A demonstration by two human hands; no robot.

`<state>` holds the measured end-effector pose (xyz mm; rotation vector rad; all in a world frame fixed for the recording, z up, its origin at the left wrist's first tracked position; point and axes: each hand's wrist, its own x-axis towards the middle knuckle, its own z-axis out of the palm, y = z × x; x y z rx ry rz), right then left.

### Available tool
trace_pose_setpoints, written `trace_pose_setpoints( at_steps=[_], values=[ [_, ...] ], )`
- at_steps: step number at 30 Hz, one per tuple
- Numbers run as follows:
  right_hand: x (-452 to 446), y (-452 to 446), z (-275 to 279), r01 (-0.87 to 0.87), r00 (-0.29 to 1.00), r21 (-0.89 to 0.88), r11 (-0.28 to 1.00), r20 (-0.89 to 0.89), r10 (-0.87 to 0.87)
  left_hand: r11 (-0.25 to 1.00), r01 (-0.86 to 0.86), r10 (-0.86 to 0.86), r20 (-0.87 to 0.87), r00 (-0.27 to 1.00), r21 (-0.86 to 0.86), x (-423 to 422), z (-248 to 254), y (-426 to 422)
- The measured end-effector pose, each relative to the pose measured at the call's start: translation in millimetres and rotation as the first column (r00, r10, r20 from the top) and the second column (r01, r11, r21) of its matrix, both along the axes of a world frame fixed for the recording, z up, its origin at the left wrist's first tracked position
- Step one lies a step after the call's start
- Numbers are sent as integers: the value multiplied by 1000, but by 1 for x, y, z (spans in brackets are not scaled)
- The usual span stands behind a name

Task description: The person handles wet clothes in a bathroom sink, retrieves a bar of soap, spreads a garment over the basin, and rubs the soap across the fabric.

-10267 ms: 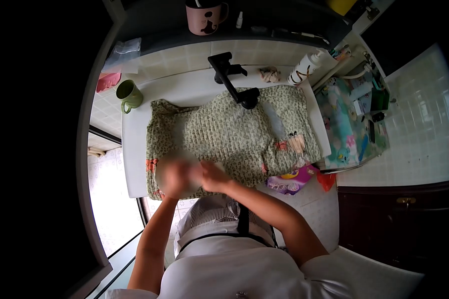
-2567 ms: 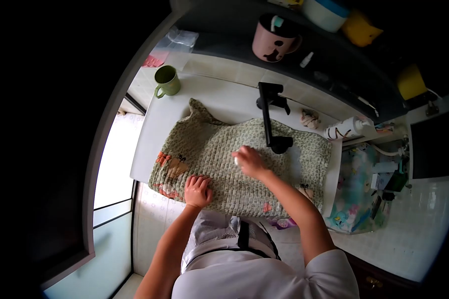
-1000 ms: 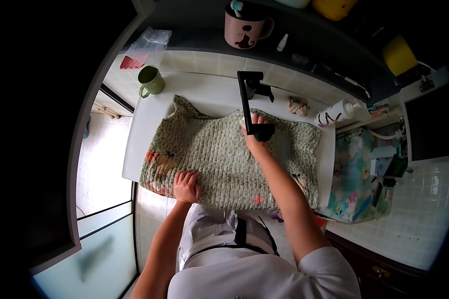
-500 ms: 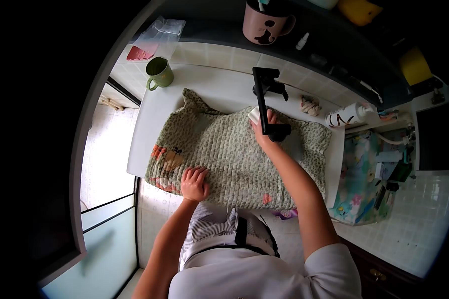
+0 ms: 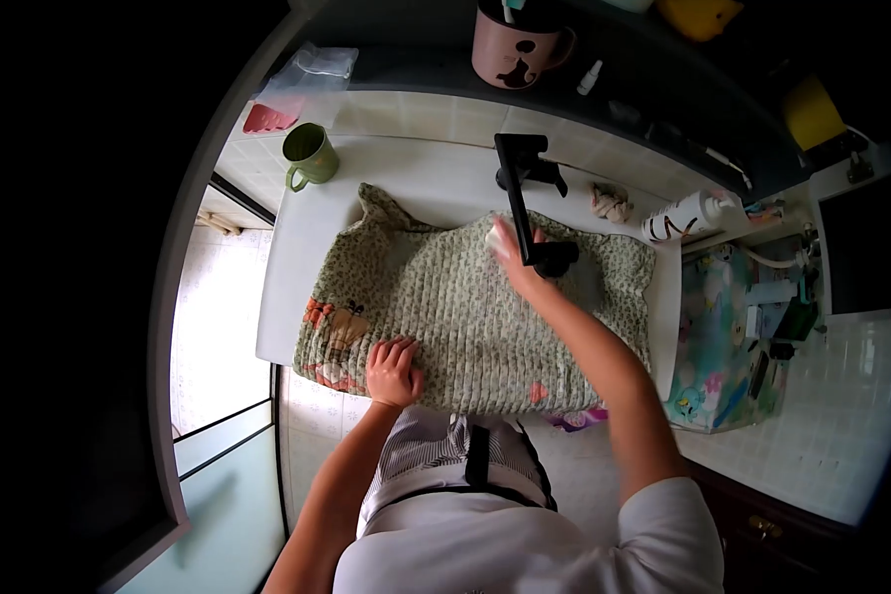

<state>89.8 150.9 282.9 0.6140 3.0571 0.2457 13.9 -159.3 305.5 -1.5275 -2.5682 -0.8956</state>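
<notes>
A quilted green patterned cloth [image 5: 436,307] with orange figures lies spread over the white washbasin [image 5: 287,267], its front edge hanging toward me. My left hand [image 5: 394,371] rests flat on the cloth near that front edge, fingers extended. Farther back, my right hand [image 5: 513,257] is closed around a white bar of soap [image 5: 495,240] against the cloth, a little blurred. The black faucet [image 5: 515,193] rises above the basin, and its spout hides part of the right hand.
A green mug [image 5: 310,155] stands at the basin's back left corner. At the right rear are a crumpled cloth-like lump [image 5: 610,203] and a white pump bottle [image 5: 685,216]. A dark shelf above holds a pink cup [image 5: 517,49] and a small white bottle [image 5: 589,77].
My right hand has shifted slightly left with the soap, tilting over the cloth. My left hand stays on the same spot of cloth. The whole view has shifted a little.
</notes>
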Motion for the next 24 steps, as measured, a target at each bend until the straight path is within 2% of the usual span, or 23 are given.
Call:
trace_pose_setpoints(
  at_steps=[3, 6, 10, 11, 14, 16, 18, 19, 22, 24],
  values=[
    [-19, -6, 0, 298, 953, -96, 950, -23, -301, 1000, 3, -3, 28, 1000, -4, 1, 0, -1],
    [12, -26, -4, 122, 979, 77, 990, 153, -133, 999, 6, -3, 81, 997, -32, -3, 4, 1],
    [40, -6, 6, 127, 958, -94, 987, 269, -98, 998, 52, -44, 162, 986, -44, -8, 9, -3],
    [43, -4, 3, -4, 1000, -50, 999, -9, 4, 996, 80, -75, 140, 987, -27, -9, 8, -4],
    [2, -23, 7, 259, 957, -231, 938, -71, -282, 996, 73, -65, 135, 989, -53, -9, 10, -2],
    [-14, -30, 3, 353, 926, -290, 890, -26, -376, 994, 72, -61, 125, 990, -81, -7, 10, -1],
    [-17, -32, -17, 367, 921, -304, 879, -10, -388, 993, 75, -65, 107, 992, -87, -10, 10, -2],
    [-12, -40, -10, 323, 946, -212, 922, 48, -320, 994, 78, -70, 99, 993, -80, -10, 10, -2],
    [23, -76, -20, -77, 996, -56, 995, 38, 79, 994, 86, -80, 84, 993, -67, -7, 10, -1],
    [41, -76, -11, -125, 986, -108, 986, 101, 136, 995, 71, -65, 84, 994, -68, -6, 11, 0]
  ],
)
